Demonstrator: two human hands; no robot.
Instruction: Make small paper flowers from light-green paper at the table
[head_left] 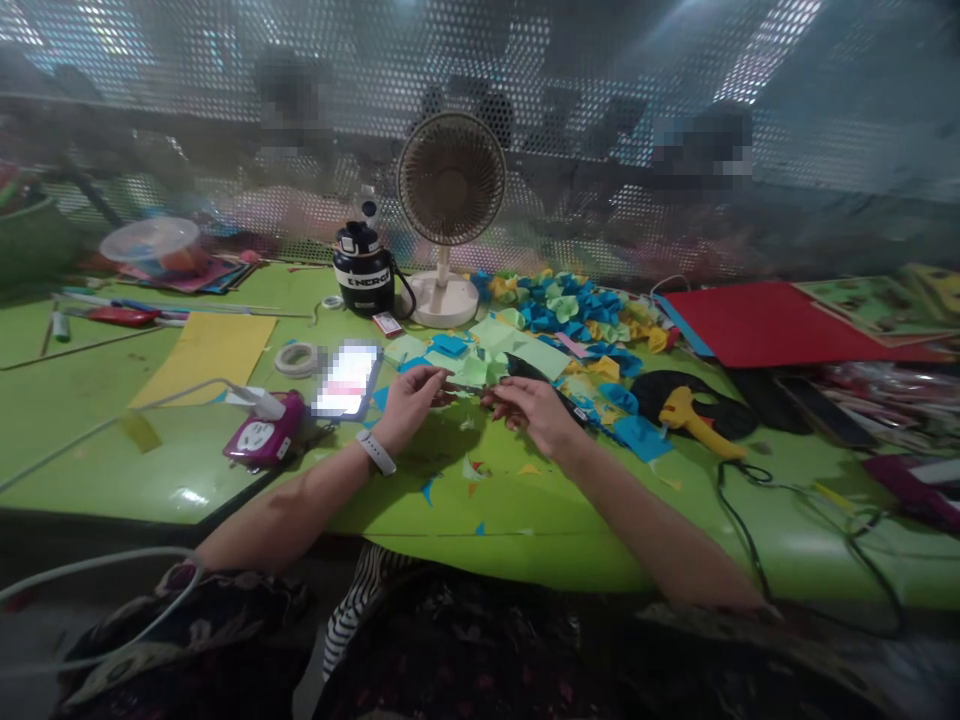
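My left hand [414, 398], with a white watch band on its wrist, is pinched closed near the middle of the green table [570, 510]. Facing it, my right hand [534, 408] has its fingers pressed together too. A thin dark line runs between the fingertips, too small to name. Pale green paper pieces [480, 366] lie or are held just beyond; I cannot tell which. Black scissors handles, or a similar dark object [525, 368], show partly behind my right hand. Small paper scraps [472, 468] are scattered below the hands.
Blue, yellow and green folded paper pieces [570, 308] form a heap behind the hands, beside a fan [452, 180] and black bottle [364, 275]. Left are a phone [346, 380], tape roll [297, 359] and purple power socket [264, 440]. A yellow glue gun [694, 420] with cable lies right.
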